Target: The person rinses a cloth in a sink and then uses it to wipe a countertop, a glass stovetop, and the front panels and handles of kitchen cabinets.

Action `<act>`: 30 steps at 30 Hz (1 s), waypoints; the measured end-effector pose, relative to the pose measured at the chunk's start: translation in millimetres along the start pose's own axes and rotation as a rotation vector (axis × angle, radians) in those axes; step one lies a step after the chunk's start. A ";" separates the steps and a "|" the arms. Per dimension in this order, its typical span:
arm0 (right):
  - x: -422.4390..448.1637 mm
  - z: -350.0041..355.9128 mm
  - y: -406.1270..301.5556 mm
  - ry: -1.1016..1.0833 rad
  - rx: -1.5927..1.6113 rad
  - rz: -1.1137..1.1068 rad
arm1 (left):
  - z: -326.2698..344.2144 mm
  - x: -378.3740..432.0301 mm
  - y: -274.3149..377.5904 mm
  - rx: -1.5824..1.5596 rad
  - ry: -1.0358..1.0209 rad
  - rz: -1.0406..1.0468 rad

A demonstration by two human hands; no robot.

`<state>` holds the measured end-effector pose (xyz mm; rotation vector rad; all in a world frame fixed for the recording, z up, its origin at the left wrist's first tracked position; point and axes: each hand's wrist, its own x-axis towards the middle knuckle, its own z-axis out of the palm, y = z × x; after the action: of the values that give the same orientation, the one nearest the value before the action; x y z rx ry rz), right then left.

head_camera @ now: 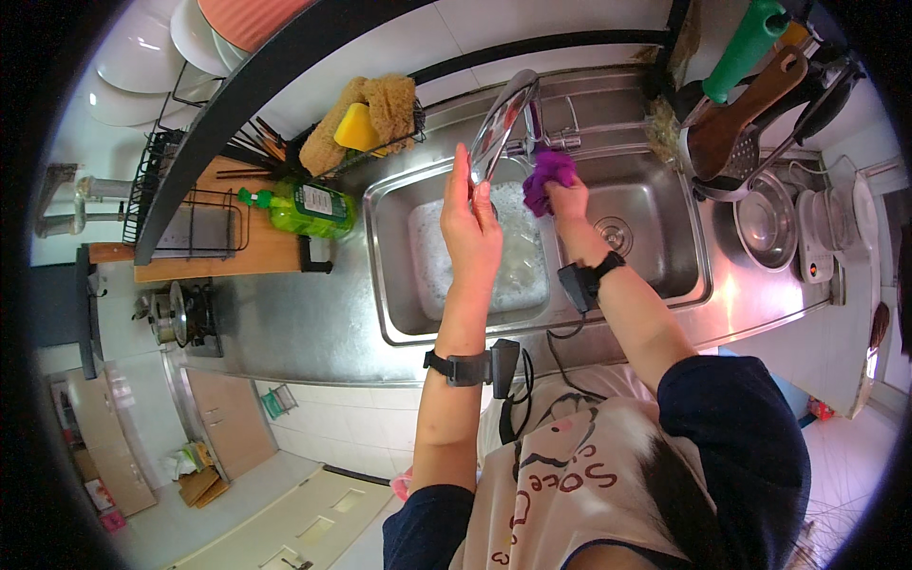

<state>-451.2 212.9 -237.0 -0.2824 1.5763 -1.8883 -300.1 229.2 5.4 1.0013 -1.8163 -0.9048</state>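
My left hand is raised over the left sink basin, its fingers at the end of the curved chrome faucet spout; whether they grip it is not clear. In my right hand is a bunched purple cloth, held near the faucet base and the divider between the basins. Soapy, foamy water lies in the left basin, with items under the foam too unclear to tell. The right basin shows its bare steel floor and a round drain strainer.
Left of the sink lies a green dish soap bottle, below a wire basket with a yellow sponge and loofah-like scrubbers. Utensils, including a brown spatula, stand at the right, beside a metal bowl. A black shelf frame arches at the upper left.
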 end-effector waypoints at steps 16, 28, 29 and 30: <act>-4.3 26.4 -129.1 -0.154 0.263 -0.062 | -17.7 -7.1 0.3 0.020 -0.037 -0.061; 108.5 51.3 -123.0 -0.518 -0.486 0.218 | -28.5 -54.6 -67.4 -0.041 0.026 -0.159; 74.7 60.5 -134.9 -0.538 -0.316 0.258 | -35.7 -61.7 -73.5 -0.061 0.069 -0.194; 69.1 53.7 -136.8 -0.537 -0.151 0.256 | -34.3 -64.7 -76.9 -0.104 0.084 -0.217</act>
<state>-521.2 137.1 -111.6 -0.5719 1.3106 -1.3538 -227.4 248.4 -69.6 1.1677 -1.5959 -1.0606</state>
